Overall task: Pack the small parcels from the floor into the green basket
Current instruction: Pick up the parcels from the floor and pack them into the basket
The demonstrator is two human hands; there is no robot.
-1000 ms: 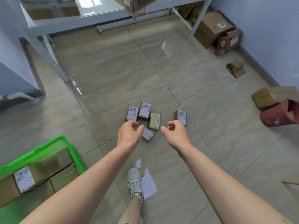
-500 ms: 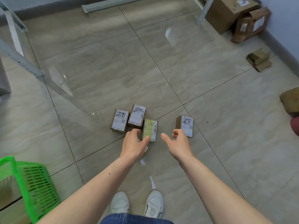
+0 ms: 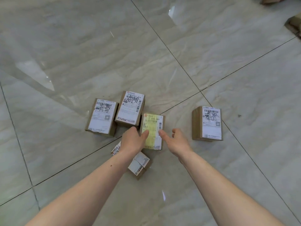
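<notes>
The glossy grey tiled floor (image 3: pixel 211 54) fills the view, its grout lines crossing just past the parcels. Two bare forearms reach in from the bottom edge toward the centre. Five small cardboard parcels lie on the tiles. The largest cluster sits at about ten to eleven o'clock from the hands: a white-labelled parcel (image 3: pixel 101 117) on the far left, and touching its right side a second white-labelled parcel (image 3: pixel 131 109) with black handwriting. Just beside that, at twelve o'clock from the hands, lies the yellow-labelled parcel (image 3: pixel 154 126). Well apart, at two o'clock, a fourth parcel (image 3: pixel 208 123) lies alone. The smallest visible one, a tilted parcel (image 3: pixel 139 163), lies at six o'clock, partly hidden under the left wrist. The left hand (image 3: pixel 132 141) is over the yellow-labelled parcel's left edge, thumb lying on the label, the other fingers curled out of sight; whether it grips cannot be told. The right hand (image 3: pixel 176 141) hovers just beside the parcel's right edge, fingers loosely spread, thumb tip at the label, holding nothing. The hands are apart, flanking that parcel. The green basket is out of view.
</notes>
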